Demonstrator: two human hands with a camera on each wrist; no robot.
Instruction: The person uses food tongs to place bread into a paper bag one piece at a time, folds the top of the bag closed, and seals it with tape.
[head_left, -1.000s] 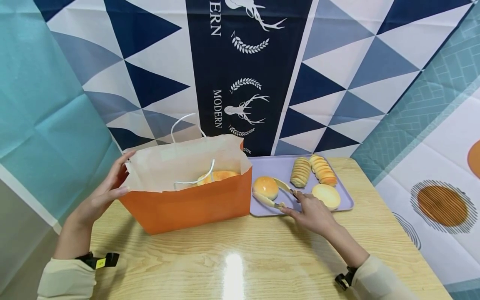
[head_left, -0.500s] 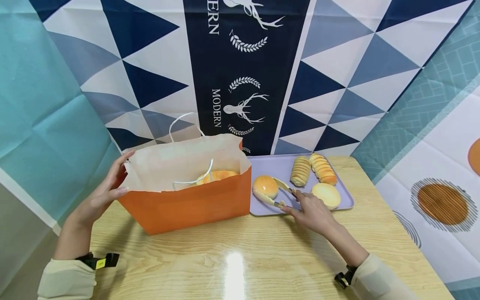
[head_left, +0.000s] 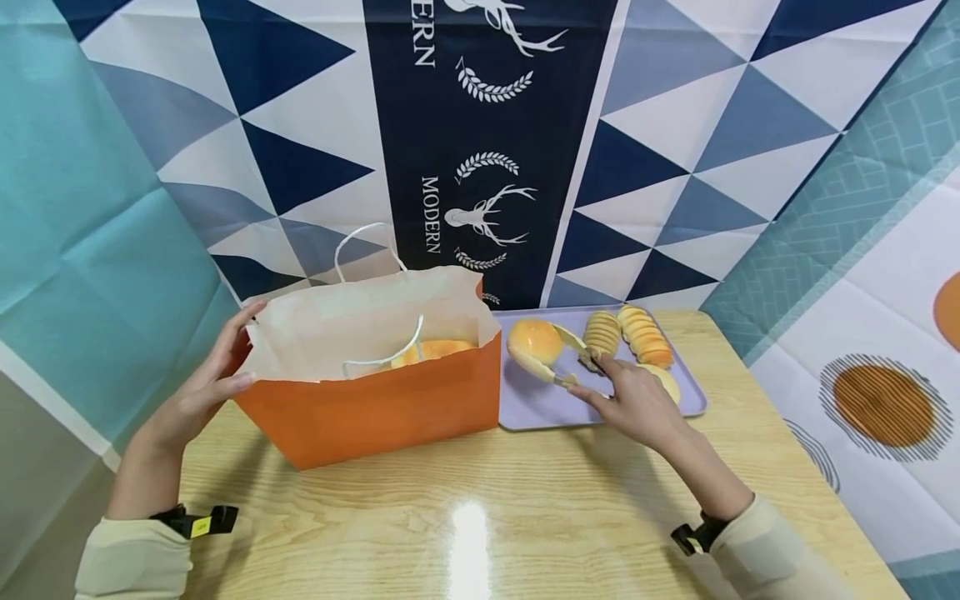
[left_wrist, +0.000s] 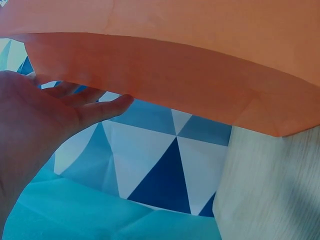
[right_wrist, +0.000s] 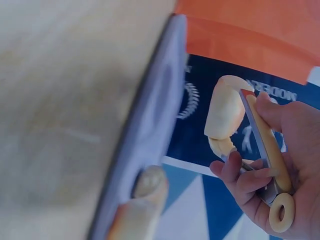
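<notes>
My right hand (head_left: 637, 402) grips a pair of cream-coloured tongs (head_left: 534, 367), whose tips clasp a round golden bun (head_left: 535, 341). In the right wrist view the bun (right_wrist: 226, 110) hangs clear of the lilac tray (right_wrist: 150, 107). Along the left end of an orange paper bag (head_left: 382, 417), my left hand (head_left: 197, 392) spreads its thumb and fingers against the rim. The left wrist view has those extended fingers beside the orange side panel (left_wrist: 130, 70). The bag stands upright with its mouth wide, and a yellow bread (head_left: 442, 350) shows inside.
On the tray (head_left: 525, 408) lie two ridged rolls, one pale (head_left: 602, 329) and one golden (head_left: 647, 337), plus a flat round bread (head_left: 663, 382) partly behind the right hand. White cord handles (head_left: 363, 232) rise from the bag. A patterned cloth hangs behind the wooden table (head_left: 375, 533).
The right hand has raised the tongs and the bun off the tray, slightly up and away. The left hand keeps its place at the bag.
</notes>
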